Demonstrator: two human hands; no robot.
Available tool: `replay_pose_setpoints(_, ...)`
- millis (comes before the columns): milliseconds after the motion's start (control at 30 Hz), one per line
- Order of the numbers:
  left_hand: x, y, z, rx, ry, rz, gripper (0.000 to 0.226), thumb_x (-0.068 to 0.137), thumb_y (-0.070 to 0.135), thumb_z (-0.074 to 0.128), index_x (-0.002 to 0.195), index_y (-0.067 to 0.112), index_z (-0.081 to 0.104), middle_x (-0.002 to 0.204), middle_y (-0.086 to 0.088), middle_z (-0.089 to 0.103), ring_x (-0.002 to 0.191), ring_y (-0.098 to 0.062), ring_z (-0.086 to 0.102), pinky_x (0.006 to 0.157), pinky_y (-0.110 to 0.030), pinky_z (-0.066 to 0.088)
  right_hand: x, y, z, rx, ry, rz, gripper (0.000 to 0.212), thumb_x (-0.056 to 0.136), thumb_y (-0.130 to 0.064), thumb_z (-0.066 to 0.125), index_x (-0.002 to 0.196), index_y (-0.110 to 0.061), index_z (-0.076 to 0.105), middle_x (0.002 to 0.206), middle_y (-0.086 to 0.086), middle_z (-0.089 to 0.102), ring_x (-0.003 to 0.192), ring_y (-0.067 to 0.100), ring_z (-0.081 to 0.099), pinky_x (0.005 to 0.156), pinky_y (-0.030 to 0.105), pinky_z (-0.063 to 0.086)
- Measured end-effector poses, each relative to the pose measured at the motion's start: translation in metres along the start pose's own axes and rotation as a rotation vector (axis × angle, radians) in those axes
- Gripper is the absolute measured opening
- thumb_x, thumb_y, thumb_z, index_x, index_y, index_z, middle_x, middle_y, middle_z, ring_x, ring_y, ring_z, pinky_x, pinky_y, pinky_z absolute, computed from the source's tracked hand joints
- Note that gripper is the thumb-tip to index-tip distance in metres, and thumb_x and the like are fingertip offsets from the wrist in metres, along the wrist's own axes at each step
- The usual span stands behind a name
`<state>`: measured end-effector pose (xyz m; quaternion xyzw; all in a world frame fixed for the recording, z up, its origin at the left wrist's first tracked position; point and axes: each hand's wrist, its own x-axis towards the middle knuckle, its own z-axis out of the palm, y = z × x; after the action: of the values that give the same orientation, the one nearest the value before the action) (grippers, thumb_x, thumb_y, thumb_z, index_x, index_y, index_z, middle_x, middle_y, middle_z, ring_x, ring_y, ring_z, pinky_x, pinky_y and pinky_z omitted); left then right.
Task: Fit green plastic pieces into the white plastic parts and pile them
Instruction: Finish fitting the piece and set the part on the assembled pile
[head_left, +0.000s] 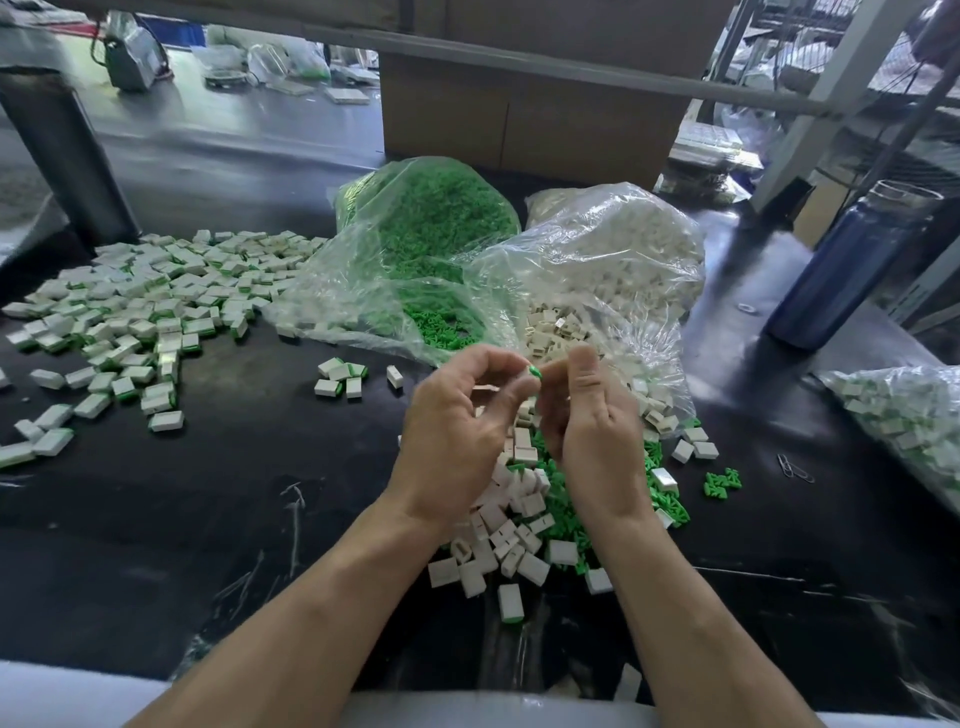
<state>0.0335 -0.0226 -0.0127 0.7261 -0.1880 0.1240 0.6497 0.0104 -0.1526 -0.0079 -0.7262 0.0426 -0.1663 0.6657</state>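
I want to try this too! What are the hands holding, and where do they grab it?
A small green piece is pinched at its end between the fingers of both hands; the left hand also holds white parts.

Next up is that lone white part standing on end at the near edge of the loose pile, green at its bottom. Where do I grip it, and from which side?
Take the lone white part by its two long flat sides, coming from above. It stands upright and apart from the loose pile, so both faces look clear; pinch mid-height, above the green end resting on the table.

black table (208, 493) — assembled pieces (130, 306) left | bags (415, 249) behind | loose parts (524, 530) centre | blue bottle (852, 265) right
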Motion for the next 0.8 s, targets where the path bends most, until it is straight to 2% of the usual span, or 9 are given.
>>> replay_pose_setpoints(100, 0.003, -0.004, -0.006, 0.015, 0.043, 0.003, 0.011, 0.094, 0.023, 0.076, 0.1, 0.03, 0.071, 0.093, 0.016, 0.074, 0.087, -0.005, 0.071, 0.077, -0.016, 0.055, 0.004, 0.001, -0.009, -0.125, -0.01, -0.109, 0.015, 0.109, -0.029, 0.058, 0.101, -0.025, 0.07, 0.083, -0.001, 0.067, 0.072, 0.009, 0.06, 0.061, 0.023, 0.048)
replay_pose_setpoints(167, 0.004, -0.006, -0.007, 0.015, 0.046, -0.005, 0.011, 0.095, 0.02, 0.076, 0.102, 0.028, 0.073, 0.094, 0.015, 0.076, 0.089, -0.005, 0.073, 0.078, -0.016, 0.056, 0.003, 0.001, -0.01, -0.17, -0.042, -0.161, 0.007, 0.105, -0.024, 0.065, 0.104, -0.026, 0.072, 0.085, -0.009, 0.07, 0.074, 0.004, 0.063, 0.066, 0.019, 0.051)
replay_pose_setpoints(300, 0.003, -0.008, -0.008, 0.013, 0.029, -0.02, 0.012, 0.094, 0.014, 0.076, 0.105, 0.019, 0.077, 0.096, 0.01, 0.077, 0.092, -0.008, 0.074, 0.082, -0.022, 0.06, 0.002, 0.003, -0.01, -0.183, -0.064, -0.211, 0.009, 0.102, -0.019, 0.07, 0.103, -0.026, 0.074, 0.09, -0.012, 0.073, 0.077, 0.003, 0.067, 0.07, 0.016, 0.053)
replay_pose_setpoints(467, 0.003, -0.007, -0.012, 0.047, -0.015, -0.021, 0.012, 0.094, 0.012, 0.076, 0.105, 0.016, 0.078, 0.098, 0.008, 0.078, 0.095, -0.012, 0.074, 0.086, -0.032, 0.062, 0.002, 0.003, -0.011, -0.238, -0.075, -0.224, 0.017, 0.1, -0.014, 0.072, 0.099, -0.031, 0.072, 0.09, -0.012, 0.073, 0.084, 0.008, 0.07, 0.074, 0.017, 0.056)
replay_pose_setpoints(633, 0.005, -0.007, -0.013, 0.074, -0.028, -0.036, 0.011, 0.093, 0.011, 0.077, 0.102, 0.017, 0.079, 0.096, 0.009, 0.078, 0.094, -0.013, 0.074, 0.087, -0.038, 0.062, 0.003, 0.003, -0.011, -0.31, -0.063, -0.237, 0.01, 0.098, -0.01, 0.072, 0.097, -0.021, 0.072, 0.083, -0.007, 0.069, 0.078, 0.009, 0.066, 0.073, 0.026, 0.058)
replay_pose_setpoints(700, 0.004, -0.006, -0.013, 0.083, -0.022, -0.049, 0.011, 0.093, 0.011, 0.077, 0.102, 0.018, 0.079, 0.095, 0.009, 0.078, 0.093, -0.011, 0.074, 0.086, -0.036, 0.062, 0.003, 0.002, -0.011, -0.309, -0.057, -0.229, 0.007, 0.099, -0.011, 0.071, 0.099, -0.018, 0.073, 0.084, -0.007, 0.07, 0.078, 0.008, 0.066, 0.072, 0.024, 0.057)
replay_pose_setpoints(800, 0.006, -0.007, -0.02, 0.146, 0.035, -0.079, 0.013, 0.095, 0.016, 0.075, 0.108, 0.019, 0.076, 0.093, 0.01, 0.076, 0.09, -0.002, 0.072, 0.081, -0.025, 0.061, 0.003, 0.003, -0.016, -0.334, -0.05, -0.196, 0.006, 0.101, -0.016, 0.07, 0.103, -0.019, 0.074, 0.09, -0.008, 0.072, 0.083, 0.004, 0.067, 0.074, 0.018, 0.055)
